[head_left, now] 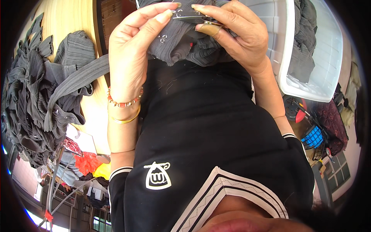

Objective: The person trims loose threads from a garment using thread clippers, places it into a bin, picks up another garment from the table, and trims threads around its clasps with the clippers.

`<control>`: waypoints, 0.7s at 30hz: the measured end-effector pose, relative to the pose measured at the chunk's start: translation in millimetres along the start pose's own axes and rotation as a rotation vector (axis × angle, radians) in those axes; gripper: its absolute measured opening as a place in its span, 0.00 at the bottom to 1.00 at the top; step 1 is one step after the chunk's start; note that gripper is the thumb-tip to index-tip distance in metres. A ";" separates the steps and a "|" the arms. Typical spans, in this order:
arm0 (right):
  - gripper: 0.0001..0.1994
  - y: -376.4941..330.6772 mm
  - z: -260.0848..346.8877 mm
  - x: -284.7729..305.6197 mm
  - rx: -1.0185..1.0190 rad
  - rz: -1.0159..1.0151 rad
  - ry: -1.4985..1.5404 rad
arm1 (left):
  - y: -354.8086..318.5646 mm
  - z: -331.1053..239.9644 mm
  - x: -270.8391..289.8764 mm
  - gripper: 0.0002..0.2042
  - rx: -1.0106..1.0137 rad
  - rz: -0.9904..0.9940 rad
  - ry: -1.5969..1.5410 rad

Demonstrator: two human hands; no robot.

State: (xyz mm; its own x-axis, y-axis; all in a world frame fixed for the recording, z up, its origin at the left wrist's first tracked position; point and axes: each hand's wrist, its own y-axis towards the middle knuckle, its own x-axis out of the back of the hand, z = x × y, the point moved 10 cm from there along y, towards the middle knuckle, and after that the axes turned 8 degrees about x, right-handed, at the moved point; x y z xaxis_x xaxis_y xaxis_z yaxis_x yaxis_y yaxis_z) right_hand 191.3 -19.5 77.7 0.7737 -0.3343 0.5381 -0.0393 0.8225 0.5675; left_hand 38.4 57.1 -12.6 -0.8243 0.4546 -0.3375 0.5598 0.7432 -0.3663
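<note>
A dark grey ribbed garment [170, 50] lies bunched in front of me, with small metal hooks and rings along its dark edging. My left hand [133, 38] pinches the edging between thumb and forefinger. Across from it, my right hand [243, 34] is closed around small metal thread snips [208, 21], their thin blade pointing left over the hooks. The right forefinger also rests by the edging. Whether the blade touches a thread is too small to tell.
On the left, a heap of grey ribbed garments [33, 92] covers part of a pale wooden table [73, 15]; a grey strap [77, 77] reaches toward my left wrist. A translucent plastic bin [324, 73] holding grey fabric stands at right. Below it sits a blue item in a black basket [313, 137].
</note>
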 end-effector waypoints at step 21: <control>0.21 -4.0 -16.2 -20.3 -0.208 0.173 0.371 | -10.5 -12.7 -27.1 0.17 0.126 -0.028 -0.068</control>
State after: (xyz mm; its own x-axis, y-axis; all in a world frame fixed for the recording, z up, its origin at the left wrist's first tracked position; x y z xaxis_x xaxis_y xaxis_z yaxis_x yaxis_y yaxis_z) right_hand 186.0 -8.6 54.3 0.9425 -0.0273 0.3332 -0.0898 0.9393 0.3312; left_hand 53.8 43.2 11.4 -0.8346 0.3973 -0.3816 0.5463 0.6857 -0.4810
